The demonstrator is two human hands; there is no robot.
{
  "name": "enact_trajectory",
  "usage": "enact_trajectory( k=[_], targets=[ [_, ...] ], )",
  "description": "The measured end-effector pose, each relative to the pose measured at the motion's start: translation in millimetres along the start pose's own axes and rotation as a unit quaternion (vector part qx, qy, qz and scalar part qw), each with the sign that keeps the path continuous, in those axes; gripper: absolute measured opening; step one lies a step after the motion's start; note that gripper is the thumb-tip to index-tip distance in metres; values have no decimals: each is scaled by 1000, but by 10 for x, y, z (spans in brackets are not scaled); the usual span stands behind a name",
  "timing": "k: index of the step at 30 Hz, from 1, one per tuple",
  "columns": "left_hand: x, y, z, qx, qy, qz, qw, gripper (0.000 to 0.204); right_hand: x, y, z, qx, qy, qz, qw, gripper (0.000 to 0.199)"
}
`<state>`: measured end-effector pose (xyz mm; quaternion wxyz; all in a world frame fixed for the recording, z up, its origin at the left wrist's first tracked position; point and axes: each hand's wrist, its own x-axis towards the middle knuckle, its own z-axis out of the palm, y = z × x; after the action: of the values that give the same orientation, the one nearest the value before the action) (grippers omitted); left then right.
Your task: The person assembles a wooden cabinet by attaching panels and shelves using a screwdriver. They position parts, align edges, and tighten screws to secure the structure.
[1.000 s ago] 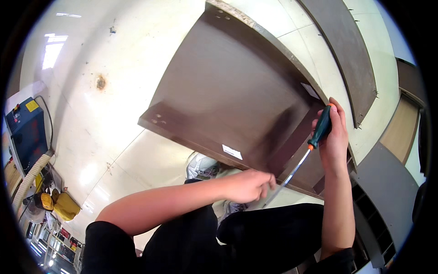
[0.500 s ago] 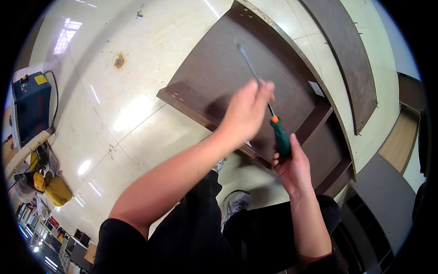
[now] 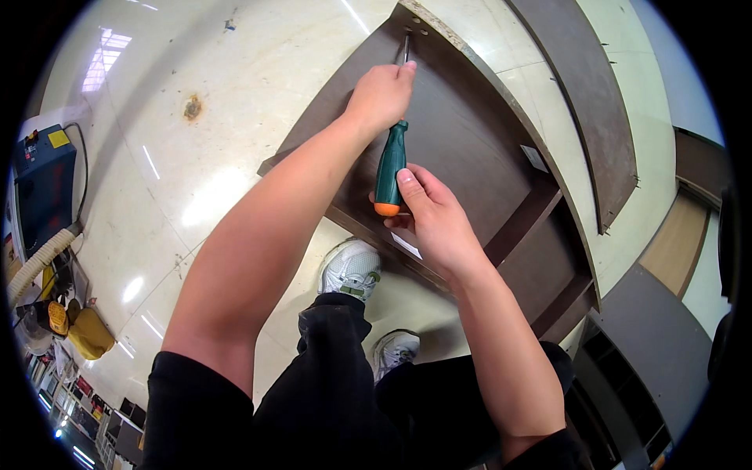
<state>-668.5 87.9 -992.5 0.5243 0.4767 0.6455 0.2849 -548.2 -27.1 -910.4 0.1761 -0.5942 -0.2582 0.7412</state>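
My left hand is closed around the metal shaft of a screwdriver with a green handle and an orange butt end. My right hand holds that handle from below, thumb on its side. The shaft points away from me, its tip at the far corner of a dark brown wooden cabinet frame, beside several small holes in the edge board. Whether the tip sits in a hole or on a screw, I cannot tell. The frame lies on the floor, with raised boards along its sides and a crosspiece.
A long brown board with pegs along its edges lies to the right. Grey panels stand at the lower right. On the left are a dark blue machine, a ribbed hose and a yellow bag. My shoes are beside the frame.
Both hands have moved up and left with the screwdriver. Its tip has gone from above the middle board to the far corner, and my left hand now grips the shaft near the tip.
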Motion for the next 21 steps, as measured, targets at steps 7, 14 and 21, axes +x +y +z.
enact_trajectory(
  k=[7, 14, 21],
  targets=[
    [93, -115, -104, 79, -40, 7, 996, 53, 44, 12, 199, 28, 9, 5, 1000, 35],
    [127, -112, -73, 117, -38, -21, 992, 48, 60, -1, 348, 85, 6, 18, 996, 34],
    [216, -94, -188, 100, -99, -24, 990, 48, 74, -103, 296, 64, 24, 30, 997, 37]
  ],
)
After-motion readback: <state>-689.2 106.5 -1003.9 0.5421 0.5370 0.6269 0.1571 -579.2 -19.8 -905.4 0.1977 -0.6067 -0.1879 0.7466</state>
